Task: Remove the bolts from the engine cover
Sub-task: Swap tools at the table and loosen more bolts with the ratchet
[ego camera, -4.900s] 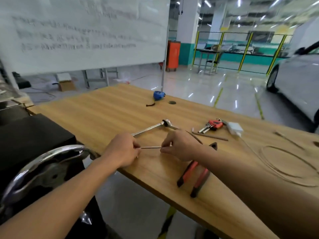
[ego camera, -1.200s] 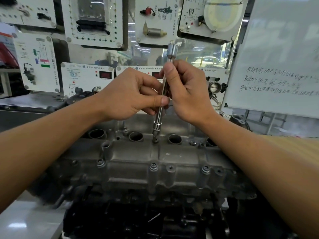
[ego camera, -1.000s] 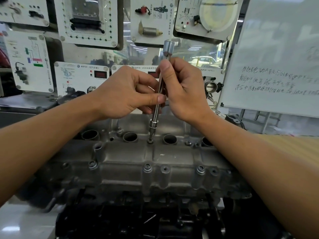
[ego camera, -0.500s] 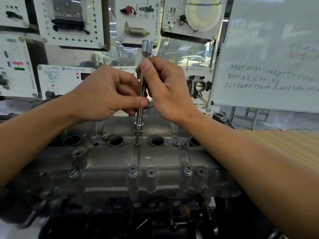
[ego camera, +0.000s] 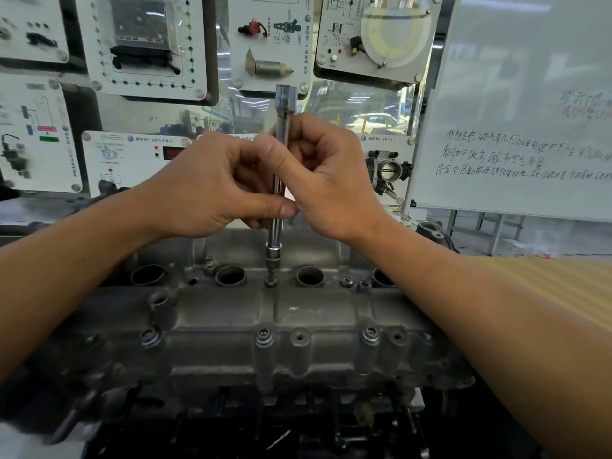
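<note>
Between thumbs and fingertips: long slim steel extension bar (ego camera: 274, 235), upright, pinched low by the left hand (ego camera: 212, 190) and higher by the right hand (ego camera: 321, 180). Below the fingers, its tip sits on a small dark bolt (ego camera: 271, 282) in the grey cast-metal engine cover (ego camera: 225, 319). Nearer the camera, front-edge bolts (ego camera: 264, 336) are seated. Right of the hands, a handwritten whiteboard (ego camera: 516, 111).

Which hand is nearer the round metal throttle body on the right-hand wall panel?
Right. The right hand grips the long steel extension bar just left of the round metal throttle body; the left hand pinches the bar farther left.
</note>
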`<move>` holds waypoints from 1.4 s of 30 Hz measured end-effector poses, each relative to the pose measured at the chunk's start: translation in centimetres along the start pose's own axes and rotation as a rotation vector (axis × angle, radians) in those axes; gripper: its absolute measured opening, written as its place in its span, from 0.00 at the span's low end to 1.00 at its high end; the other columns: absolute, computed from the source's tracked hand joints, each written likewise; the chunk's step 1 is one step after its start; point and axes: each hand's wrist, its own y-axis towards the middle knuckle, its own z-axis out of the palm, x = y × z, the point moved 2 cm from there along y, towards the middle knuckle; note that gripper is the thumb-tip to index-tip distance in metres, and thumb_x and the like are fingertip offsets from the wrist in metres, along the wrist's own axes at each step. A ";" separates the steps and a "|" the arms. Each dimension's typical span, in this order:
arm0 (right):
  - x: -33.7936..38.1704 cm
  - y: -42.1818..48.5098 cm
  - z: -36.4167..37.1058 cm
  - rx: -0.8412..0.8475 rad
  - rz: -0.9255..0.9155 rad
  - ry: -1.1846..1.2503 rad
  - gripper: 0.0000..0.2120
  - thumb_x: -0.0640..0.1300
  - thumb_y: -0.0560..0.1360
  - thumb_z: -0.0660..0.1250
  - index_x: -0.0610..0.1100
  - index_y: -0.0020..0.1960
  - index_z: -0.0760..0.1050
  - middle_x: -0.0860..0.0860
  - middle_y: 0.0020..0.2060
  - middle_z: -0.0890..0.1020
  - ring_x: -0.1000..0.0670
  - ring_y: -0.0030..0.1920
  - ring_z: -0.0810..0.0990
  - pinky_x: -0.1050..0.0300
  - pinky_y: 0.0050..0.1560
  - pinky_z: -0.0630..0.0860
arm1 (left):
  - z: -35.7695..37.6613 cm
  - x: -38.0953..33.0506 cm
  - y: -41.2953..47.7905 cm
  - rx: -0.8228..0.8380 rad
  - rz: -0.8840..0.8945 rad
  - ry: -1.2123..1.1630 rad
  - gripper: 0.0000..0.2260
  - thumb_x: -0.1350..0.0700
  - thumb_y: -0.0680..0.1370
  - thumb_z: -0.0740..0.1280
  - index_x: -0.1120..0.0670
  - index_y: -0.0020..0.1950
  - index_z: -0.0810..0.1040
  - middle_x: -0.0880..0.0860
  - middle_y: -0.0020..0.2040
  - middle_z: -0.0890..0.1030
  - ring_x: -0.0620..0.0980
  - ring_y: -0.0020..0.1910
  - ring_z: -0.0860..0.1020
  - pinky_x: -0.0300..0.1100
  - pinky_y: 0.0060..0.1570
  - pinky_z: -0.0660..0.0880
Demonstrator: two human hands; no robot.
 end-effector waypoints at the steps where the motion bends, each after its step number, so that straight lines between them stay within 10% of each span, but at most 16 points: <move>1: 0.0 0.0 0.0 0.010 0.001 0.008 0.08 0.42 0.76 0.72 0.38 0.42 0.77 0.48 0.23 0.70 0.53 0.24 0.67 0.60 0.27 0.67 | 0.0 -0.1 0.0 0.006 0.007 0.005 0.12 0.56 0.65 0.77 0.57 0.45 0.82 0.56 0.36 0.84 0.50 0.32 0.84 0.34 0.34 0.79; 11: -0.1 0.3 -0.1 -0.001 0.058 0.081 0.11 0.40 0.73 0.74 0.44 0.36 0.74 0.53 0.25 0.73 0.57 0.25 0.70 0.64 0.27 0.68 | -0.3 0.3 0.1 0.047 -0.027 0.012 0.13 0.51 0.67 0.75 0.55 0.49 0.82 0.58 0.37 0.84 0.49 0.33 0.83 0.40 0.35 0.81; 17: -0.4 0.6 0.0 0.114 0.093 0.134 0.12 0.41 0.79 0.65 0.33 0.43 0.78 0.32 0.28 0.72 0.37 0.25 0.68 0.47 0.22 0.67 | -1.4 0.9 0.0 0.202 -0.145 -0.251 0.14 0.58 0.74 0.68 0.60 0.58 0.81 0.58 0.54 0.85 0.56 0.55 0.84 0.41 0.48 0.81; 23: -0.5 0.4 -0.1 0.136 0.108 0.203 0.08 0.39 0.81 0.63 0.38 0.48 0.79 0.59 0.23 0.73 0.59 0.23 0.71 0.67 0.27 0.68 | -1.2 0.9 -0.3 0.147 -0.126 -0.104 0.13 0.54 0.71 0.71 0.58 0.53 0.82 0.54 0.46 0.87 0.51 0.45 0.86 0.39 0.41 0.82; 28: -0.3 0.5 -0.1 0.036 0.136 0.161 0.05 0.39 0.72 0.75 0.41 0.42 0.79 0.41 0.28 0.73 0.46 0.29 0.69 0.53 0.32 0.68 | -1.0 0.9 -0.1 0.013 -0.072 -0.011 0.15 0.47 0.65 0.76 0.52 0.48 0.84 0.55 0.36 0.85 0.51 0.33 0.84 0.41 0.33 0.81; 33: -0.4 0.4 -0.2 0.056 0.146 0.165 0.08 0.37 0.71 0.76 0.39 0.39 0.77 0.45 0.29 0.75 0.51 0.29 0.71 0.61 0.30 0.70 | -0.5 0.5 -0.2 -0.029 -0.018 0.006 0.05 0.49 0.67 0.76 0.44 0.40 0.84 0.53 0.33 0.83 0.46 0.28 0.82 0.33 0.29 0.77; 42: -0.3 0.3 -0.1 0.141 0.143 0.134 0.13 0.37 0.75 0.72 0.30 0.37 0.73 0.33 0.27 0.71 0.36 0.27 0.65 0.46 0.27 0.64 | 0.4 0.7 0.1 -0.007 -0.022 0.122 0.20 0.43 0.66 0.74 0.60 0.42 0.80 0.57 0.32 0.80 0.52 0.31 0.80 0.39 0.32 0.77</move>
